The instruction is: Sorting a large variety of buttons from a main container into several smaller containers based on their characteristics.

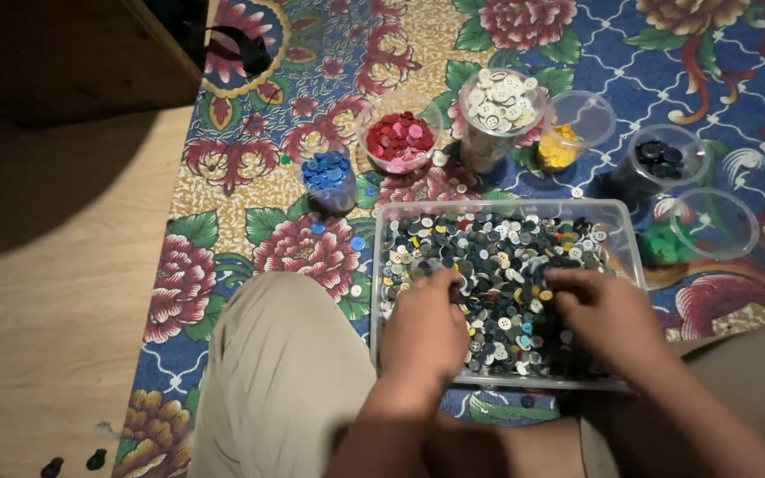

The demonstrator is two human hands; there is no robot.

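Observation:
A clear rectangular tub (622, 237) full of mixed buttons (498, 257) sits on the flowered rug between my knees. My left hand (424, 329) rests in the near left part of the tub, its fingers curled down into the buttons. My right hand (604, 312) is in the near right part, fingertips digging into the pile. I cannot tell whether either hand pinches a button. Behind the tub stand clear cups of sorted buttons: blue (327, 173), red (398, 137), white (498, 102), yellow (560, 146), black (660, 158) and green (666, 239).
The patterned rug (250, 159) covers the floor; bare wooden floor (46, 301) lies to the left. A dark piece of furniture (64, 44) stands at the top left. A few stray buttons lie on the rug near the blue cup. Two small dark objects (73, 463) sit on the wood.

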